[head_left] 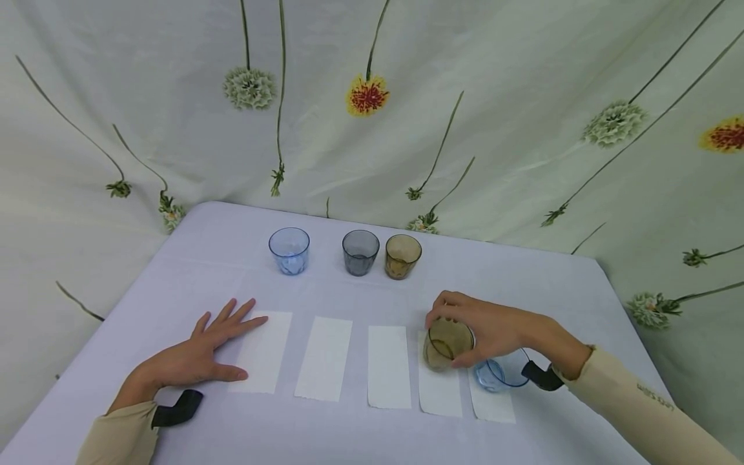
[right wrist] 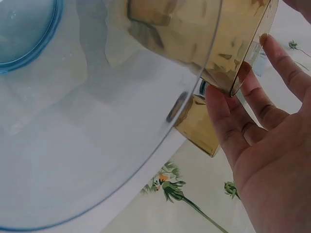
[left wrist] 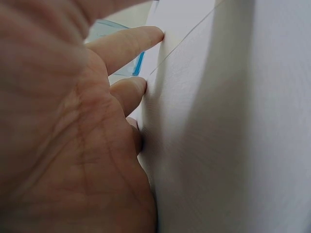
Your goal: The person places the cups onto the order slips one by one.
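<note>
My right hand (head_left: 491,326) grips an amber glass (head_left: 449,343) by its rim, over the fourth white paper strip (head_left: 440,394). In the right wrist view, the fingertips of the right hand (right wrist: 272,126) lie along the rim of the amber glass (right wrist: 180,29). Just right of it, a light blue glass (head_left: 501,373) is on the rightmost strip, partly behind the wrist. My left hand (head_left: 200,355) rests spread on the table, its fingertips on the leftmost strip (head_left: 264,355). The left wrist view shows the left hand (left wrist: 97,121) palm side, fingers touching the white surface.
Along the back of the table (head_left: 232,258) stand a blue glass (head_left: 290,252), a grey glass (head_left: 360,253) and another amber glass (head_left: 403,257). Two more paper strips (head_left: 324,358) lie mid-table. A flower-printed cloth (head_left: 511,129) hangs behind.
</note>
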Available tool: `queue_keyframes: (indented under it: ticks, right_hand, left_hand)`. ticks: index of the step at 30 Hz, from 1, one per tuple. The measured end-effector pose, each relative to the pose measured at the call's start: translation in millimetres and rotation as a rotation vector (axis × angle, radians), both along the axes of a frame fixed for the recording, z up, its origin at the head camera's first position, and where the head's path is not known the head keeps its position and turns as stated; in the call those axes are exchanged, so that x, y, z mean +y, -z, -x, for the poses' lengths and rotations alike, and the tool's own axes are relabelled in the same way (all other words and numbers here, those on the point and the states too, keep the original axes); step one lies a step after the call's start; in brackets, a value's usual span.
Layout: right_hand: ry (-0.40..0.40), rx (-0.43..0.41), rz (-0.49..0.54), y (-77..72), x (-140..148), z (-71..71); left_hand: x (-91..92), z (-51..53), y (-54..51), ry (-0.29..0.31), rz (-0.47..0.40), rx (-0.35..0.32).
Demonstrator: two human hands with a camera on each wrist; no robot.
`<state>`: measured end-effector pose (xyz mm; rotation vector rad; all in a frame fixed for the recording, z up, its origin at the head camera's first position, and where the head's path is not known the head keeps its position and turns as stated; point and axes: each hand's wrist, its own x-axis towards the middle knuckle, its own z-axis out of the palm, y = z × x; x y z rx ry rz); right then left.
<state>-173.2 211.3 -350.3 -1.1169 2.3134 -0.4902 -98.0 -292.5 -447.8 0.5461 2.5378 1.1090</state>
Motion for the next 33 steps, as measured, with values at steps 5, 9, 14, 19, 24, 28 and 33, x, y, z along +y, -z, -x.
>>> queue_keyframes:
  ticks: [5, 9, 14, 19, 24, 28, 33]
  right_hand:
    - [-0.009, -0.004, -0.002, 1.5, -1.3, -2.8]
    - [-0.014, 0.003, -0.004, 2.0, -1.7, -4.8]
    - [-0.021, 0.007, -0.004, 2.7, -3.1, -6.2]
    - [-0.022, 0.001, -0.007, 2.2, -4.5, -7.6]
    - [-0.027, 0.012, -0.014, 2.6, -5.3, -8.9]
    - [-0.03, 0.014, -0.011, 3.7, -5.3, -9.6]
    - [-0.027, 0.01, -0.018, 4.4, -6.0, -11.6]
  left_hand:
    - [-0.2, 0.1, 0.3, 0.002, -0.001, 0.005]
    - [-0.1, -0.2, 0.2, 0.0, -0.002, 0.005]
    - [-0.9, -0.1, 1.2, 0.001, -0.004, -0.001]
    - [-2.0, 0.0, 3.0, 0.008, -0.004, 0.008]
    - [-1.3, 0.3, 2.0, 0.003, 0.002, 0.006]
    - [-0.8, 0.3, 1.0, 0.001, 0.0, 0.004]
    - [-0.8, 0.0, 0.5, 0.002, -0.006, 0.005]
